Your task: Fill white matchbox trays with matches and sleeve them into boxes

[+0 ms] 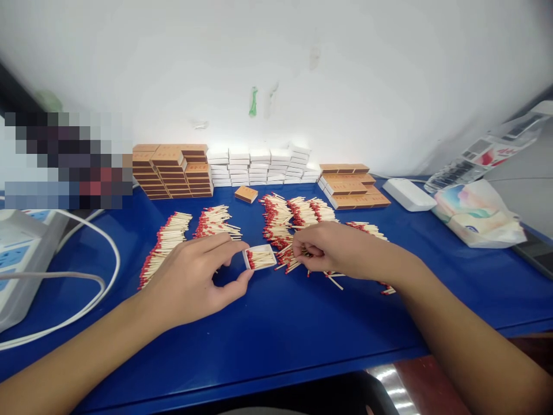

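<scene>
My left hand [196, 276] pinches a small white matchbox tray [260, 257] between thumb and fingers; the tray lies on the blue table [276, 328] and holds red-tipped matches. Just right of the tray, my right hand [332, 248] is curled with its fingers closed on a few loose matches [288, 260] at the edge of a pile. Red-tipped matches lie in long heaps at the left [166, 245], in the middle [216, 223] and behind my right hand [294, 214].
Along the white wall stand stacks of brown matchbox sleeves [173, 170], white trays [259, 167] and more brown sleeves [352, 185]; one brown box [246, 194] lies alone. A power strip [19, 259] with white cables sits left. A white device [408, 194] and a tissue pack [477, 214] are right.
</scene>
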Available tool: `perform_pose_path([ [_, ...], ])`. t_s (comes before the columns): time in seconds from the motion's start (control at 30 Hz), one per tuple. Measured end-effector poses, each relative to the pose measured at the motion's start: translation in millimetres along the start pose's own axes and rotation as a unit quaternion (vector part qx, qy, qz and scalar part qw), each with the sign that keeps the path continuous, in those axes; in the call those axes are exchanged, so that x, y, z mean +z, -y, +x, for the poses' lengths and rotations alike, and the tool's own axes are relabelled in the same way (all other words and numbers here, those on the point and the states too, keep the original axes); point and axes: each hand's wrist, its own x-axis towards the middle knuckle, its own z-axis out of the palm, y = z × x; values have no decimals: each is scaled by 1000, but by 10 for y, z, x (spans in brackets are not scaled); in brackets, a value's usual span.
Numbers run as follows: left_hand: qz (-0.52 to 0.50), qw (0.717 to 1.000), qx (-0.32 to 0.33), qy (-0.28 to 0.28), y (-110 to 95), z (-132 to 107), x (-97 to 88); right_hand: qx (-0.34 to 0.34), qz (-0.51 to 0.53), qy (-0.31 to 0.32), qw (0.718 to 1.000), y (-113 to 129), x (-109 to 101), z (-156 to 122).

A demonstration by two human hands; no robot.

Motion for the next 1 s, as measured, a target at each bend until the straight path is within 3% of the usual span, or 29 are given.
perform_pose_path([
  [1.0,9,1000,-3,3,-7,-4,-8,-34,21,3,999,-20,-6,2],
])
